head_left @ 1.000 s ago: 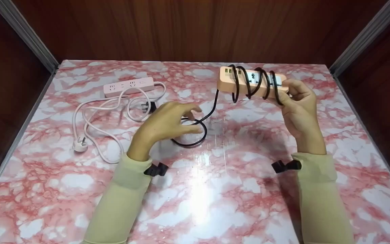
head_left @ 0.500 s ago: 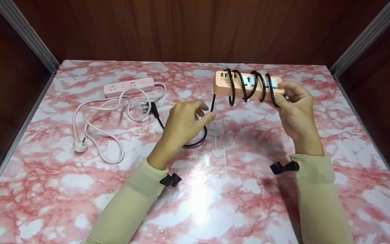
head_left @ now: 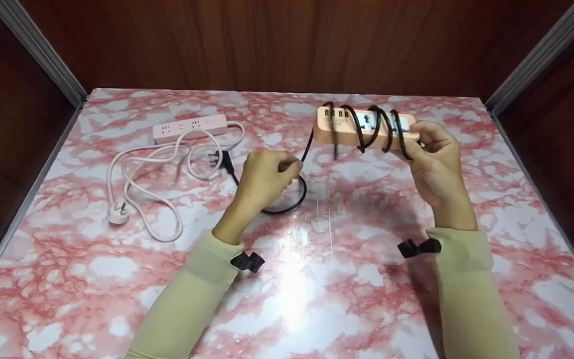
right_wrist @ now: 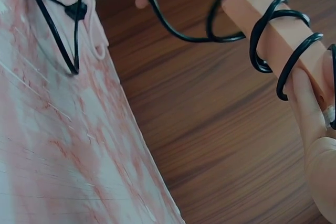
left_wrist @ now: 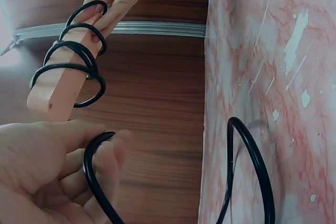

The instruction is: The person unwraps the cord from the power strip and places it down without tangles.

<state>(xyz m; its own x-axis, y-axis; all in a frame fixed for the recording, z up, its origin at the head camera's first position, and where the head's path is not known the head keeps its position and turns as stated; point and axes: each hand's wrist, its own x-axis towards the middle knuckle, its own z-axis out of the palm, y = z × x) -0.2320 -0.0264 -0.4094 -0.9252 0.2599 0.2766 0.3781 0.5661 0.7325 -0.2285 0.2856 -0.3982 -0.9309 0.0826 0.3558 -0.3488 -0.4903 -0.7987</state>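
An orange power strip (head_left: pixel 349 132) with a black cord coiled loosely round it hangs above the table. My right hand (head_left: pixel 439 167) grips its right end between thumb and fingers. Off the strip's left end runs the black cord (head_left: pixel 308 147), which my left hand (head_left: pixel 267 174) pinches between thumb and fingertips. In the left wrist view the cord (left_wrist: pixel 93 177) passes through those fingers. Beyond the left hand the cord loops on the table and ends in a black plug (head_left: pixel 225 161). The right wrist view shows the coils round the strip (right_wrist: pixel 286 51) from below.
A pink power strip (head_left: pixel 167 130) lies at the back left with its pale cord (head_left: pixel 147 192) in loose loops. Its white plug (head_left: pixel 117 214) rests at the left. The black plug lies by one pale loop. Wooden panels (head_left: pixel 287 45) border the marbled table (head_left: pixel 347 299).
My left hand has moved right and closed its fingers on the black cord. The orange strip has shifted slightly left and down, and its leftmost coil has slid toward the strip's left end.
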